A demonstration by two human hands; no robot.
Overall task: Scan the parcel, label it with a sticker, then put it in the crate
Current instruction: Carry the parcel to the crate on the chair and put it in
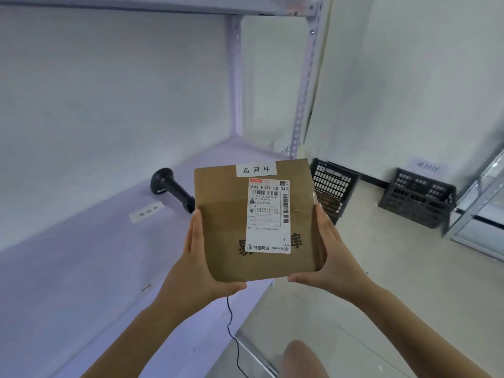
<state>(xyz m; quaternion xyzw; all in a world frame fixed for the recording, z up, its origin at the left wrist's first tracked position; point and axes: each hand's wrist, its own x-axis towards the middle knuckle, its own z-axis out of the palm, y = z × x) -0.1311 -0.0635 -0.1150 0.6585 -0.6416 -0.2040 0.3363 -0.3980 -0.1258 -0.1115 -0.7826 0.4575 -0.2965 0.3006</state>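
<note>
A brown cardboard parcel (226, 230) is held up in front of me over the shelf's right end. It carries a white shipping label (268, 215) with barcodes and a white sticker (256, 169) with black characters on its top edge. My left hand (199, 257) grips its left side and lower corner. My right hand (331, 257) grips its right side and bottom. A black handheld scanner (170, 188) lies on the shelf behind the parcel. A black slotted crate (334, 186) stands on the floor just right of the parcel.
A pale metal shelf (81, 268) runs left, with a spare white sticker (147, 211) lying on it and the scanner cable (231, 331) hanging off the front. A second black crate (417, 197) sits by the wall under a wall sign (427, 165). A metal rack frame (477, 203) stands at far right.
</note>
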